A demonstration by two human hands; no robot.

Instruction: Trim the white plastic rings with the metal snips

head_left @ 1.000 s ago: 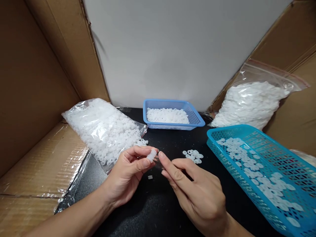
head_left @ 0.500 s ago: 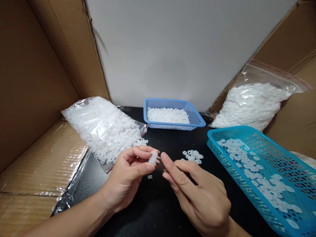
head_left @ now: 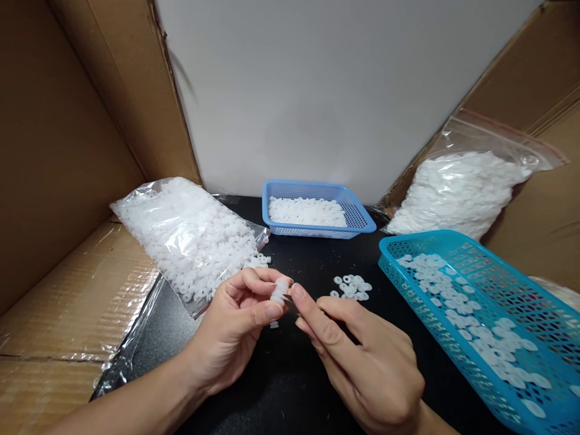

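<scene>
Between the thumb and fingertips of my left hand (head_left: 247, 308) is a small white translucent ribbed plastic piece (head_left: 280, 291), like a short stack of rings. My right hand (head_left: 367, 350) is closed around a thin blade-like metal tool (head_left: 291, 302), its index finger stretched along it. The tool's tip meets or nearly meets the right side of the ribbed piece; the fingers hide its handle. Below my left fingertips lies a tiny white piece (head_left: 274, 325). A small pile of white rings (head_left: 352, 287) lies beyond my right hand.
A clear bag of white ring pieces (head_left: 185, 241) lies open at left. Behind stands a blue basket (head_left: 317, 231) of white pieces; a turquoise basket (head_left: 426, 314) with white discs is at right. Another full bag (head_left: 457, 187) leans against the cardboard wall (head_left: 534, 205).
The tool's tip and right index finger have shifted slightly at the ribbed piece, which shows a wider gap between its rings. Both hands keep their grip; the view has shifted slightly.
</scene>
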